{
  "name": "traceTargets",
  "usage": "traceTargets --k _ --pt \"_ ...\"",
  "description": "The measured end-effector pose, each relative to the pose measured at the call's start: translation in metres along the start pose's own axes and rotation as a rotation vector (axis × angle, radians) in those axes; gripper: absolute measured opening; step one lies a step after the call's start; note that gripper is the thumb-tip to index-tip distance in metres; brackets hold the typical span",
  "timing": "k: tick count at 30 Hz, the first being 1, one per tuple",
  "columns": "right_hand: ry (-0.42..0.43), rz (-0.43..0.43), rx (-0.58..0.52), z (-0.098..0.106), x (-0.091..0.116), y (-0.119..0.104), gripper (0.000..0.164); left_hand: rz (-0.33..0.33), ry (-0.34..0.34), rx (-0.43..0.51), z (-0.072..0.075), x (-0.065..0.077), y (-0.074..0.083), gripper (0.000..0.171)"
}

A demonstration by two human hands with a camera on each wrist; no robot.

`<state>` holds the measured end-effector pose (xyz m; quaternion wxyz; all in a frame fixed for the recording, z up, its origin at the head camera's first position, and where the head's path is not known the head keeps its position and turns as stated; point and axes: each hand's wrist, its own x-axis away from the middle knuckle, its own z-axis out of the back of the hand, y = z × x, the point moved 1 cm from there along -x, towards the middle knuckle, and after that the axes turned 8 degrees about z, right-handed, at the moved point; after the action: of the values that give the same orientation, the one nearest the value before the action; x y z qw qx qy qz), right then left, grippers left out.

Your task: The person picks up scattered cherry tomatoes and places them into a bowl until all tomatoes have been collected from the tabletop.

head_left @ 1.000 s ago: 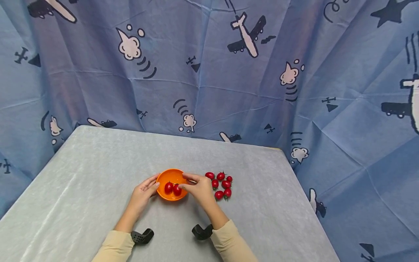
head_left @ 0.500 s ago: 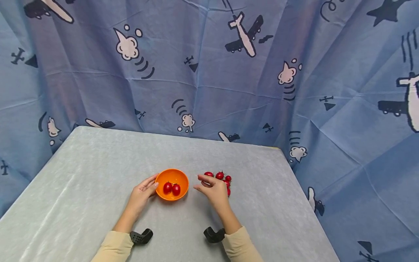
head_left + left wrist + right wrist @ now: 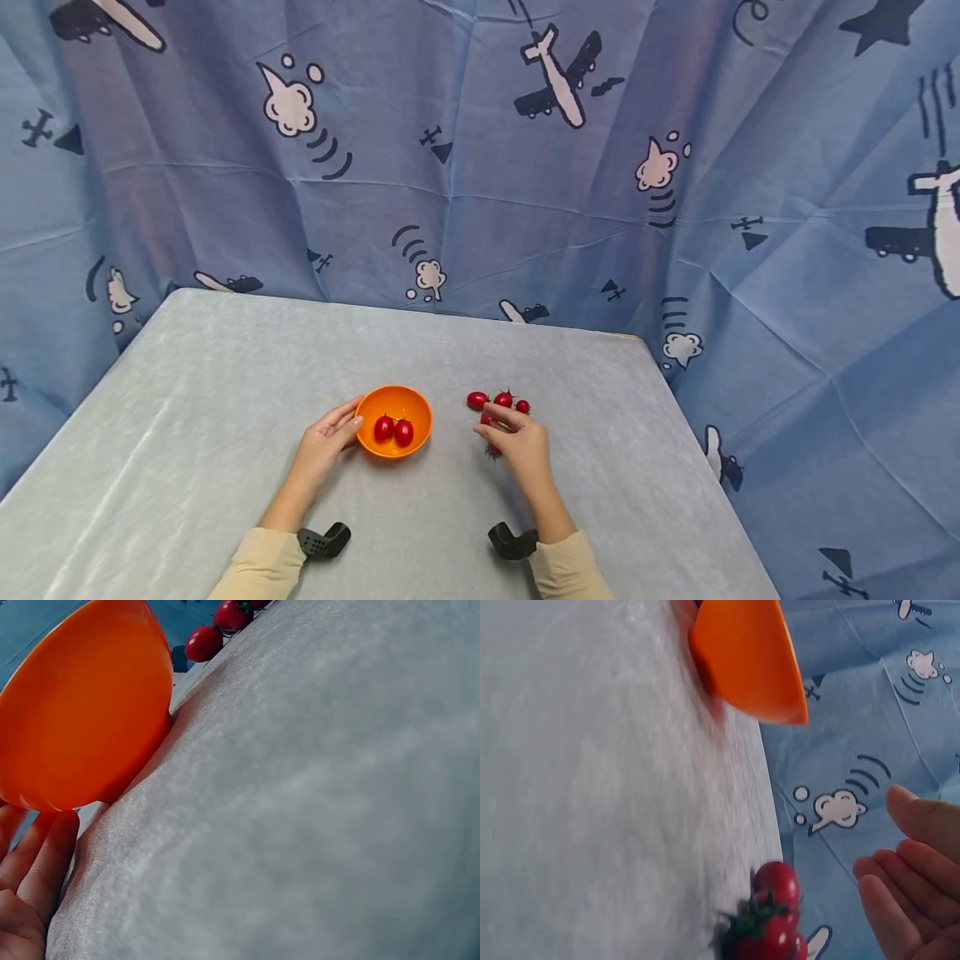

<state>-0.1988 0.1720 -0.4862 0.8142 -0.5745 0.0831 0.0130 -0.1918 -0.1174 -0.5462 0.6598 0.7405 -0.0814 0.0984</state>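
On the table stands an orange bowl [image 3: 401, 402] with two red cherry tomatoes [image 3: 384, 428] in it. My left hand [image 3: 324, 443] holds the bowl at its left side, thumb at the rim and fingers along the outer wall; in the left wrist view, fingertips [image 3: 66, 823] touch the orange wall. Beside and partly above a group of loose cherry tomatoes [image 3: 477, 401] with green stems is my right hand [image 3: 527, 452], thumb and fingers apart and holding nothing. It hides part of the group. In the right wrist view the hand [image 3: 922, 892] is apart from the tomatoes [image 3: 778, 881].
A pale cloth covers the table [image 3: 247, 375]. Behind it hangs a blue curtain [image 3: 480, 233] printed with airplanes and clouds. Each wrist carries a black device, one on the left [image 3: 325, 542] and one on the right [image 3: 513, 542].
My right hand has left the bowl and moved right to the loose tomatoes. The left hand and the bowl with its two tomatoes have stayed in place.
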Motion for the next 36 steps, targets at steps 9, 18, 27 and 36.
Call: traceTargets --k 9,18,27,36 --pt "0.062 -0.030 0.019 0.016 0.004 0.011 0.034 -0.025 -0.014 0.014 0.000 0.001 0.001 0.051" --pt "0.118 -0.065 0.025 0.027 0.005 0.017 0.036 -0.021 -0.010 0.004 -0.001 0.001 0.002 0.052" --pt "0.144 -0.061 0.072 0.035 0.005 0.023 0.040 -0.015 -0.008 0.004 0.001 0.000 0.000 0.052" --pt "0.179 -0.076 0.089 0.038 0.005 0.030 0.037 -0.007 -0.012 -0.005 0.000 -0.001 -0.001 0.051"
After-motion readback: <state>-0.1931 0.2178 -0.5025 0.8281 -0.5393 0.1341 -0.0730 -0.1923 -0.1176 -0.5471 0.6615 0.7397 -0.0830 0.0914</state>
